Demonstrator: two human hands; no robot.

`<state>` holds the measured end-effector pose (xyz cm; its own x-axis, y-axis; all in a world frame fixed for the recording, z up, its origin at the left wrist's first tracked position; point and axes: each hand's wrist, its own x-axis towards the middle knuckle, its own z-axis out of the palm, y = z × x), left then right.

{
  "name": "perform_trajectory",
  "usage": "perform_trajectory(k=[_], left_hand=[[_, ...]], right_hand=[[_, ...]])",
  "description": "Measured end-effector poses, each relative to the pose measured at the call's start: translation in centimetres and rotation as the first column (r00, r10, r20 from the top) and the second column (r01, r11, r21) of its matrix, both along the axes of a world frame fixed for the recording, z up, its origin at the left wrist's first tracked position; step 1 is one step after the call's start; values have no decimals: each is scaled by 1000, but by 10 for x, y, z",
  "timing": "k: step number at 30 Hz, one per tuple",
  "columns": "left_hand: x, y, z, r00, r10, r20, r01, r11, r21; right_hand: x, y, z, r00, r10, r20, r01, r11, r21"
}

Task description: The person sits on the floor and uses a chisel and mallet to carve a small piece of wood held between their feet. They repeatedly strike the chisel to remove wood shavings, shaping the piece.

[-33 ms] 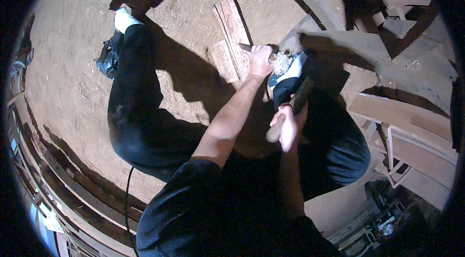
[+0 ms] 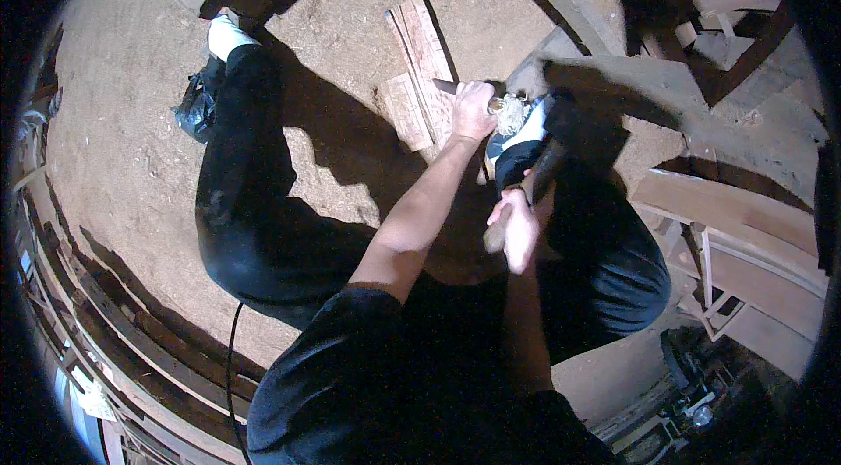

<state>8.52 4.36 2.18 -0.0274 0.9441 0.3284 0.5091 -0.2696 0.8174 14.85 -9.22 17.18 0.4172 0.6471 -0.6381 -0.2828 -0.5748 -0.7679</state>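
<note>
Nothing has shifted since the earlier frame; left hand [image 2: 473, 110] grips a chisel [image 2: 445, 87] on the plank [image 2: 420, 62] at upper centre; right hand [image 2: 519, 233] clutches a mallet [image 2: 526, 193], seemingly mid-carving; a square strike comes next.

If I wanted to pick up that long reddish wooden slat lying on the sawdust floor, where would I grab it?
Probably at the far end of the long reddish wooden slat, coming from above with fingers across its narrow width. That end lies bare on the sawdust floor, while the near end sits right beside the left hand, which grips a tool. Its right edge is in shadow, so the lit left edge looks easier to judge.
</note>
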Motion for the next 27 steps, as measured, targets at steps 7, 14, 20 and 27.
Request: perform_trajectory(k=[7,14,20,27], left_hand=[[-5,3,9,997,55,50,-59,996,70],[0,4,-1,993,106,56,-110,992,68],[-2,4,-2,996,80,40,-81,996,41],[-5,2,0,995,87,50,-89,995,40]], right_hand=[[15,7,12,992,124,8,-124,992,34],[10,16,0,968,226,108,-215,971,-103],[4,14,19,998,48,39,-51,996,79],[10,19,17,960,262,103,-252,963,-100]])
